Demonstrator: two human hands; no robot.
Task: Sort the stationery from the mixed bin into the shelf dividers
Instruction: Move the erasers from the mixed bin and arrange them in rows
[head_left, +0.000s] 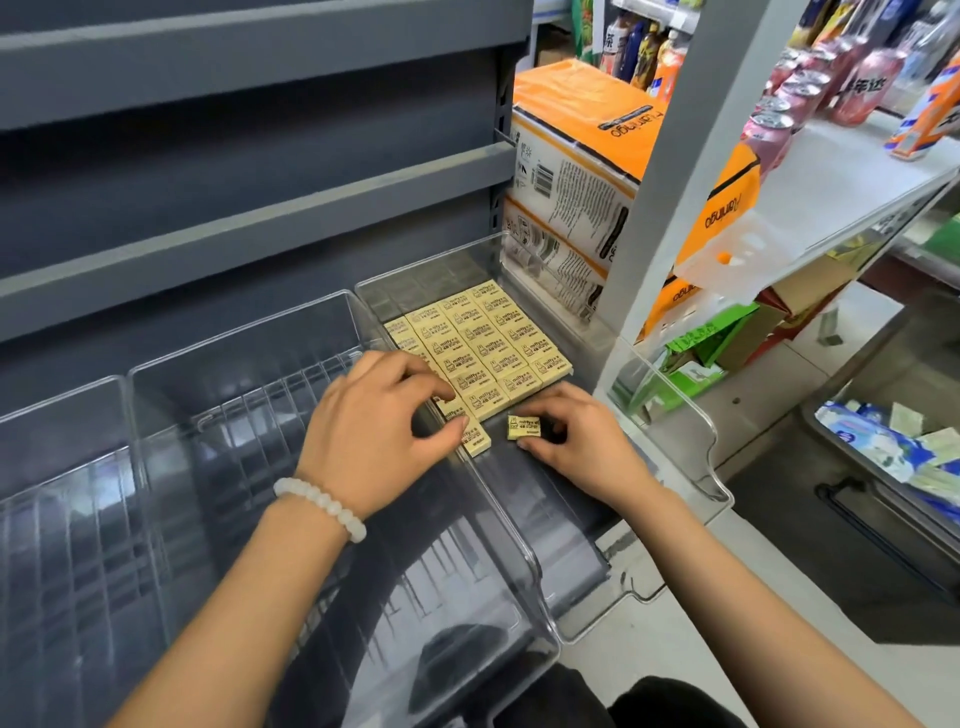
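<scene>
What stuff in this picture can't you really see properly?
- Head view: some small yellow erasers in the clear plastic divider tray lie under the left hand, so their count is hidden.
- The print on the eraser pinched by the right hand is too small to read.
- The grey bin of blue-and-white packets is cut off by the right edge.

Dark grey shelf (566, 577) carries clear plastic divider bins (249, 415) side by side. Right bin (670, 415) holds yellow boxed erasers (483, 343) in flat rows at far end; two loose erasers (524, 427) just near of rows.
</scene>
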